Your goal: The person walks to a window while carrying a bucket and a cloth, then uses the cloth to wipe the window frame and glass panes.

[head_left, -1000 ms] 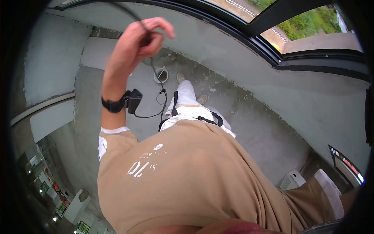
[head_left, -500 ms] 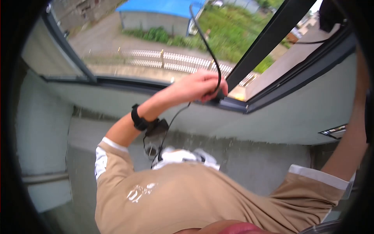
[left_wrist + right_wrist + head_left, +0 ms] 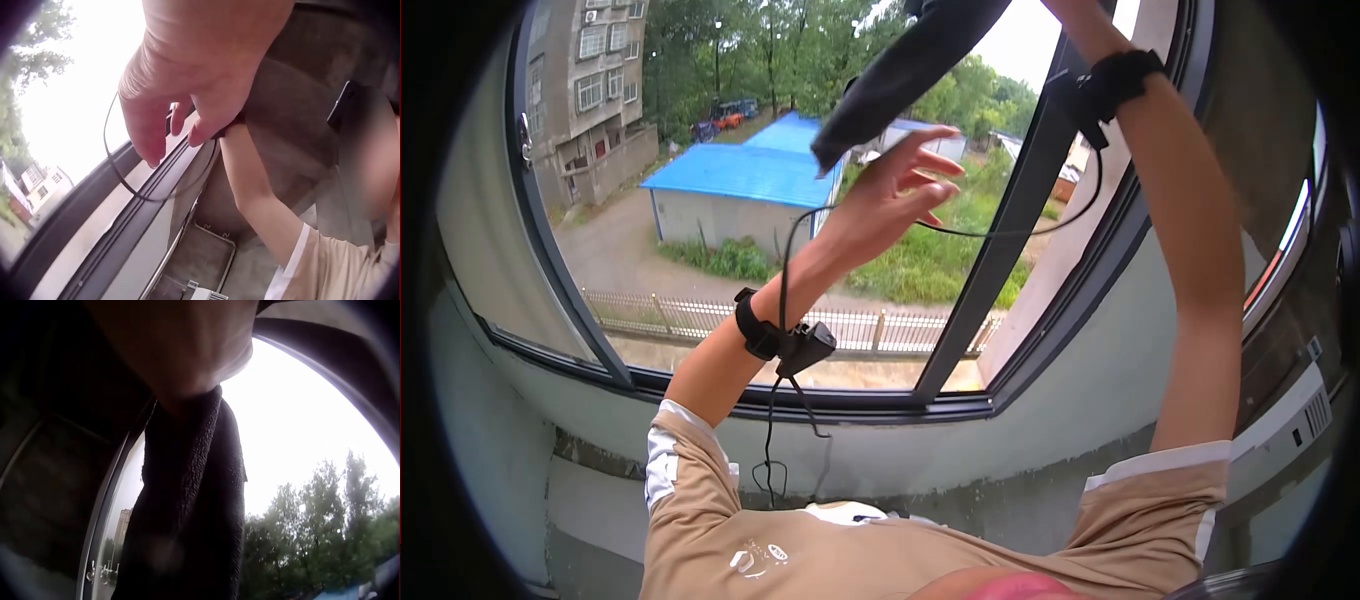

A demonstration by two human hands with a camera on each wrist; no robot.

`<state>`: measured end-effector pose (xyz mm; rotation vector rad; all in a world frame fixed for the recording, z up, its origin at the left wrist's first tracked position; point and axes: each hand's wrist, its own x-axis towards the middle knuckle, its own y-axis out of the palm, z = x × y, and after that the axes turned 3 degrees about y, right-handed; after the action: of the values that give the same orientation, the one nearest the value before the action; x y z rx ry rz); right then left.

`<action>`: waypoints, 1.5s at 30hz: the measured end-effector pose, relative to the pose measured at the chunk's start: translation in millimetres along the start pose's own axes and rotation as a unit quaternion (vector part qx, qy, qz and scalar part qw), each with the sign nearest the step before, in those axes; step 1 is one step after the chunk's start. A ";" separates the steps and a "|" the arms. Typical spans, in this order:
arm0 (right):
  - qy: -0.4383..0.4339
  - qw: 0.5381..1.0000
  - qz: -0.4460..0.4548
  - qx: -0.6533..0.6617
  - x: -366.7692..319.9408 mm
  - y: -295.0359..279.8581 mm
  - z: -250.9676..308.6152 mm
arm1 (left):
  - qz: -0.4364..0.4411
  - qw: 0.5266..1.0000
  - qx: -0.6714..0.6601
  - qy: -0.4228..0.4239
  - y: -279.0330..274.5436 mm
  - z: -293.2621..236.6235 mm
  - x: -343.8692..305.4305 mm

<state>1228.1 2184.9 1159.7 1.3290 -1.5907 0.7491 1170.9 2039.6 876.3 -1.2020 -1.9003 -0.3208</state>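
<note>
A dark, rough-textured cloth hangs across the upper part of the window in the head view. My right hand grips its top, where the fabric bunches into folds; the fingers are in shadow. In the head view that arm is raised on the right and the hand is mostly cut off by the top edge. My left hand is lifted just below the cloth's lower end, fingers spread and holding nothing. A thin black cable loops from the left forearm behind this hand towards the right wrist.
A dark window frame runs along the wall, with an upright bar right of my left hand. Outside are a blue-roofed shed, a fence and trees. A white slotted unit is at the right.
The head view has tilted up from the floor to the window. My left hand has risen from the lower frame, its fingers opening out. My right arm and the cloth have come into view.
</note>
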 end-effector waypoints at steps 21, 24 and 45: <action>0.165 0.978 0.044 0.122 -24.7 23.3 17.9 | 0.089 0.969 0.210 -0.097 -63.2 10.8 -83.0; 0.158 0.981 0.043 0.103 -17.5 30.3 29.3 | -0.128 0.982 0.138 0.017 -62.0 4.5 -28.3; 0.279 0.569 0.474 0.611 -120.2 -68.7 9.4 | -0.176 0.980 0.047 -0.079 -114.4 -55.8 1.7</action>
<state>1293.7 2210.7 1040.2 0.6204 -0.9965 2.9910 1103.8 1949.3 935.7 -0.8459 -2.2427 -0.3260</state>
